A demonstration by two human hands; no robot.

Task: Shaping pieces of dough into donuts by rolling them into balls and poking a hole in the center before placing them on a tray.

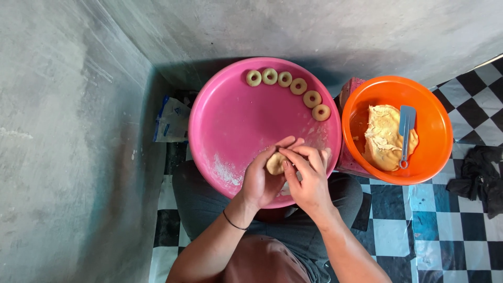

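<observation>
Concrete corner, pink basin [230, 131] rim: both hands' [285, 175] grip around dough lump [275, 163].

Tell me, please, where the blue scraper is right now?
In the head view, the blue scraper lies in the orange bowl on the right, resting on the dough mass.

Soft, even daylight, moderately bright, dark shadow behind the pink basin [230, 126] along the wall's foot, mild sheen on the orange bowl [437, 123], sharp focus throughout, wide-angle bending at frame edges
</observation>
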